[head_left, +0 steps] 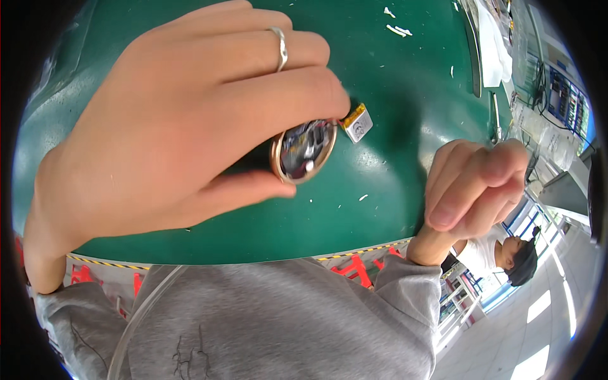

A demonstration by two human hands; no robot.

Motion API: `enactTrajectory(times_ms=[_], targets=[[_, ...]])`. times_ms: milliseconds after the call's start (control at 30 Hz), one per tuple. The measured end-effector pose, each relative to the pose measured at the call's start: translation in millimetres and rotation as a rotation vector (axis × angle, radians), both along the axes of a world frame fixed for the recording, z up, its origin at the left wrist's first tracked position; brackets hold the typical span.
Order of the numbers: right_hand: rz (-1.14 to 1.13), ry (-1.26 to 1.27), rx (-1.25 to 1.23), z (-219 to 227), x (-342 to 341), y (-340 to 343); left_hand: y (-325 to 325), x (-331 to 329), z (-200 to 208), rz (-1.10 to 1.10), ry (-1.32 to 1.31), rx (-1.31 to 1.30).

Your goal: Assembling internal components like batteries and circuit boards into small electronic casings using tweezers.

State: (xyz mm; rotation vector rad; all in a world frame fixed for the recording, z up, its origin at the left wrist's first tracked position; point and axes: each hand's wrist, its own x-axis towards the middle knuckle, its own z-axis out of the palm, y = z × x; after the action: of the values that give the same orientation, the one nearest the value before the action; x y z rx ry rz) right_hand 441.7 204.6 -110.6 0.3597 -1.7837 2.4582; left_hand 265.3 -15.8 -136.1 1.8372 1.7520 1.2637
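Observation:
My left hand (pixel 190 107), with a silver ring on one finger, grips a small round device (pixel 307 151) by its rim between thumb and fingers. The device has a gold-coloured edge, and dark inner parts with fine wires show in its face. A small silver battery (pixel 358 125) with a yellow taped end hangs or lies just right of it, close to my fingertips; red wire runs between the two. Off to the right, my right hand (pixel 476 183) is held above the table edge with its fingers curled closed. Whatever it may hold is hidden.
The green table top (pixel 380 215) carries scattered white scraps (pixel 398 30). Along the right side are a metal hand tool (pixel 496 117), white paper or cloth (pixel 493 50) and clear plastic bags. Another person (pixel 506 256) in a dark cap is farther off at the lower right.

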Motion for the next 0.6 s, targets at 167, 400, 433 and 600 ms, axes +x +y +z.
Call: enactTrajectory(times_ms=[167,400,433,600], targets=[[-0.51,-0.184,0.851,12.1,9.6,-6.2,-2.0,-8.4,9.3,-0.091,-0.019,-0.14],[-0.459,0.075,1.394,11.1,-3.7,-5.9,4.6,-6.3,10.2,-0.087,-0.029,-0.104],[-0.332,0.218,1.249,11.4,-2.1,-5.4,5.5,-6.0,9.5,-0.084,-0.027,-0.094],[-0.25,0.348,1.116,-0.1,-3.5,-33.3,4.0,-4.3,11.3,-0.058,-0.017,-0.124]])
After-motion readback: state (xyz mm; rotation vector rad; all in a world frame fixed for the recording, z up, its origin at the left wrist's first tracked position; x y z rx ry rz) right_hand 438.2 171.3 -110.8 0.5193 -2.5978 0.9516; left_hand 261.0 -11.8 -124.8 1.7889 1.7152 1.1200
